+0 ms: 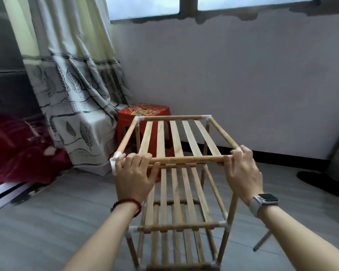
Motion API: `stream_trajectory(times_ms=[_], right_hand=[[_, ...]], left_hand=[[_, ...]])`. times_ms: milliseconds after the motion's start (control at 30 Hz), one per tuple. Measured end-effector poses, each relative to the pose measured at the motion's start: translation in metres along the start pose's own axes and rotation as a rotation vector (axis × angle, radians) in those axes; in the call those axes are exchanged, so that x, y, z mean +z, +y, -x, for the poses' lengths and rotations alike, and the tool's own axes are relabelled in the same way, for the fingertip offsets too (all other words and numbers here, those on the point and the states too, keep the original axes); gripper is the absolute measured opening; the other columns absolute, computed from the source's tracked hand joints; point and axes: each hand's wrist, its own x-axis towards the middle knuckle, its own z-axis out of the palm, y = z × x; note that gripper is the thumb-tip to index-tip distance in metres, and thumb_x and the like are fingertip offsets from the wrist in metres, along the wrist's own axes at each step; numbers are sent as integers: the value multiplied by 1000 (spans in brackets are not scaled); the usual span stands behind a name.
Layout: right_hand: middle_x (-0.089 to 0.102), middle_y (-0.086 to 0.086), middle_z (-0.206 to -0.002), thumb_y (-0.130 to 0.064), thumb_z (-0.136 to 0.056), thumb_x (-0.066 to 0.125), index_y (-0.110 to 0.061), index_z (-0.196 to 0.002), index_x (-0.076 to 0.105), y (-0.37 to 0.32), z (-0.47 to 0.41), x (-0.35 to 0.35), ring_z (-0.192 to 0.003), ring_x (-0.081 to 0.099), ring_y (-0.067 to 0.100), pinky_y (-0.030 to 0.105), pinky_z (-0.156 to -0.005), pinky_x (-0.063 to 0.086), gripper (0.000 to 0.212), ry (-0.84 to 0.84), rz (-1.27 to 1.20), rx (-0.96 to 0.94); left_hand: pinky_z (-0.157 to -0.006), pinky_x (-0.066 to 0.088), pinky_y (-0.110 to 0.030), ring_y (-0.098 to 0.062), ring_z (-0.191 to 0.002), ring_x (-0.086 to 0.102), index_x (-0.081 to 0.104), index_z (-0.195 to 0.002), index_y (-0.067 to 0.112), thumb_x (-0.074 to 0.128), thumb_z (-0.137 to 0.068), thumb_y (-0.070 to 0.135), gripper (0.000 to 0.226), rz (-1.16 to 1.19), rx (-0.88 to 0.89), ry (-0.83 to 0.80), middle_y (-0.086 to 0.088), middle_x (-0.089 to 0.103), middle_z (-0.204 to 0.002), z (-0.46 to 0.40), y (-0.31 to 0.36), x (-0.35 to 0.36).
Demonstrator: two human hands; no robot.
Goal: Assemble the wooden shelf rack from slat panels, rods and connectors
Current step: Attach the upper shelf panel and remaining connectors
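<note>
- The shelf rack (176, 192) stands upright on the grey floor (47, 222), near the wall and just in front of a red stool (145, 122). Three slat tiers show, one above the other, joined by vertical rods and white connectors.
- The top slat panel (174, 137) sits level on the frame. Its near rod (188, 159) runs between both hands; its far corners carry white connectors (207, 117).
- Step in hand, as judged: seating or checking the top tier, with assembly close to complete.
- Left hand (134, 173): palm down at the near left corner, fingers curled over the near rod beside the corner connector (115, 163), thumb under the rod. It grips the rod.
- Right hand (241, 169): at the near right corner, fingers wrapped over the rod end. It grips the rod; the connector there is hidden by the fingers.
- Both forearms reach forward, roughly parallel.
- Next move, as judged: even downward pressure at both near corners, keeping the uprights straight so the joints seat fully.
</note>
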Motion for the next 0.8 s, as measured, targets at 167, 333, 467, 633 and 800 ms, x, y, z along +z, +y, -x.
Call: stream_trajectory(times_ms=[167,333,467,633,800], right_hand=[[34,12,-143,-45,-96,31,-11,-110,51,2,-10,5,-115,50,33,37,-70,43,41,-32,25,-28],[18,-3,-156,-42,-99,29,-26,-144,31,15,-8,-17,-137,31,19,43,-98,39,48,-219,-196,-106],[46,4,-139,-17,-98,44,-14,-137,43,47,15,-33,-123,46,19,28,-95,37,39,-75,-370,-92],[67,12,-107,-11,-95,46,-6,-110,62,160,57,-16,-102,60,27,27,-82,42,23,-235,-319,363],[67,19,-106,-13,-95,45,-5,-106,64,278,125,46,-103,60,35,36,-84,47,24,-470,-152,695]], left_hand=[[-98,32,-46,-25,-94,59,66,-98,18,42,-92,45,37,44,-42,-75,0,66,-93,-8,0,-3],[-110,20,-58,-30,-127,47,63,-121,15,60,-87,29,37,79,-127,-111,-10,59,-127,-3,40,-30],[-103,38,-48,-26,-123,49,63,-120,10,56,-84,20,38,404,292,-84,-12,59,-126,8,116,-34],[-94,45,-41,-28,-119,51,56,-127,9,52,-90,14,37,601,658,-698,-12,55,-129,44,238,12],[-107,25,-42,-26,-131,35,34,-142,19,44,-94,25,49,325,506,-1040,-6,37,-145,86,316,108]])
